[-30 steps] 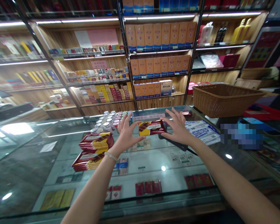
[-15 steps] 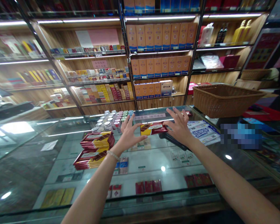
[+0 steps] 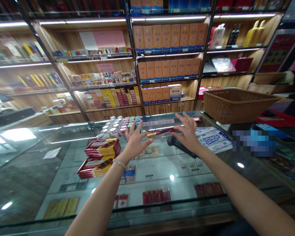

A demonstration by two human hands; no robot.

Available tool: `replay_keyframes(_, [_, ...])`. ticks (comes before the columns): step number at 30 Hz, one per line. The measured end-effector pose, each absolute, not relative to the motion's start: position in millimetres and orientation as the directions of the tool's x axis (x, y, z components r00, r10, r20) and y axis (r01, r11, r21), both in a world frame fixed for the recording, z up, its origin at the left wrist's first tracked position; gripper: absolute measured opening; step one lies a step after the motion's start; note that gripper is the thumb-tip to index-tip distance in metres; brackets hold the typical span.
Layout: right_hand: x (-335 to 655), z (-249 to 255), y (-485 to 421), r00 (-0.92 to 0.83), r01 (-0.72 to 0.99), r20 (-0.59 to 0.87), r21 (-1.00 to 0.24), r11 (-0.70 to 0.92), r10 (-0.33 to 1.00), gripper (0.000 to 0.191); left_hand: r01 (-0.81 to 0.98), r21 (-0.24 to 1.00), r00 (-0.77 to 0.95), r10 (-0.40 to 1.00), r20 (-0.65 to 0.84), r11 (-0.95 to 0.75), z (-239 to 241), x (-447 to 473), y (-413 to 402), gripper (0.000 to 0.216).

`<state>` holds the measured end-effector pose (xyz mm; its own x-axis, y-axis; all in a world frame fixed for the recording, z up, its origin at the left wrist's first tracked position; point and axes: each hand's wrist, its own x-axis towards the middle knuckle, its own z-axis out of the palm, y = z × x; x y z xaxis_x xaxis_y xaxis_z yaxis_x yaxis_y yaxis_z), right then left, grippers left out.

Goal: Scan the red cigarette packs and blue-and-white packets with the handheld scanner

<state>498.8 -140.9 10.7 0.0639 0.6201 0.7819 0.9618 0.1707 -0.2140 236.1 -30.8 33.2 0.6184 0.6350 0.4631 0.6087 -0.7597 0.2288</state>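
Note:
A thin red-and-yellow chocolate bar packet (image 3: 161, 131) is held up edge-on above the glass counter, between my two hands. My left hand (image 3: 135, 141) grips its yellow end with thumb and index finger, the other fingers spread. At the red end, my right hand (image 3: 187, 135) pinches it, other fingers raised. Two piles of matching chocolate bar packets, a rear pile (image 3: 102, 147) and a front pile (image 3: 95, 166), lie left of my left wrist. Below my right hand rests a black handheld device (image 3: 180, 147), partly covered by that hand. Blue-and-white packets (image 3: 212, 139) lie to its right.
Several small lidded containers (image 3: 113, 126) stand behind the piles. A wicker basket (image 3: 236, 106) sits at the counter's back right. Cigarette packs (image 3: 156, 196) show beneath the glass top (image 3: 159, 170). Shelves with orange boxes (image 3: 166, 37) line the wall.
The chocolate bar packet has tipped between my hands from showing its printed face to showing its narrow edge. Both hands have shifted only slightly. The piles have not moved.

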Motion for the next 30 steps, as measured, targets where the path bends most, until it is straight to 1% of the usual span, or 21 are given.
replay_keyframes(3, [496.8,9.3,-138.2,0.138,0.937,0.755,-0.31,0.163,0.641,0.028,0.628,0.186,0.576,0.612,0.542,-0.756,32.6,237.6,-32.9,0.042])
replay_keyframes(5, [495.3,8.1,-137.0,0.176,0.917,0.731,-0.366,0.161,0.659,0.029,0.637,0.173,0.549,0.6,0.582,-0.751,32.3,239.1,-34.8,0.036])
replay_keyframes(8, [493.0,6.4,-136.2,0.204,0.885,0.708,-0.428,0.181,0.676,0.03,0.644,0.202,0.521,0.616,0.59,-0.738,32.1,241.1,-36.6,0.029])
replay_keyframes(10, [491.8,5.4,-136.0,0.21,0.875,0.699,-0.446,0.188,0.684,0.031,0.641,0.225,0.514,0.628,0.583,-0.734,32.3,242.0,-36.9,0.028])
replay_keyframes(14, [491.4,3.9,-135.0,0.213,0.883,0.69,-0.439,0.167,0.692,0.031,0.645,0.243,0.502,0.642,0.579,-0.724,32.8,243.1,-36.8,0.03])
replay_keyframes(18, [492.8,3.6,-133.7,0.203,0.904,0.689,-0.404,0.136,0.696,0.031,0.654,0.261,0.494,0.662,0.564,-0.71,33.0,244.0,-36.8,0.03])
replay_keyframes(21, [493.4,6.1,-134.5,0.186,0.929,0.678,-0.357,0.098,0.711,0.033,0.658,0.285,0.473,0.678,0.563,-0.697,34.0,244.2,-36.0,0.027])
replay_keyframes(23, [493.2,8.1,-136.5,0.161,0.954,0.67,-0.293,0.059,0.725,0.036,0.658,0.302,0.456,0.684,0.57,-0.69,35.2,244.1,-34.8,0.027])
replay_keyframes(24, [493.0,8.5,-137.8,0.147,0.968,0.666,-0.25,0.033,0.731,0.042,0.658,0.312,0.446,0.689,0.572,-0.685,35.8,243.9,-34.0,0.027])
replay_keyframes(27, [492.3,4.9,-142.7,0.108,0.992,0.638,-0.115,-0.045,0.762,0.081,0.665,0.347,0.416,0.714,0.563,-0.661,36.4,243.0,-30.4,0.027])
replay_keyframes(28, [491.9,2.4,-144.4,0.102,0.995,0.618,-0.082,-0.066,0.78,0.092,0.666,0.357,0.411,0.721,0.558,-0.655,35.9,242.5,-28.8,0.027])
replay_keyframes(30, [490.7,-2.0,-147.5,0.115,0.993,0.549,-0.039,-0.111,0.828,0.103,0.66,0.375,0.4,0.728,0.557,-0.65,33.8,241.4,-25.1,0.029])
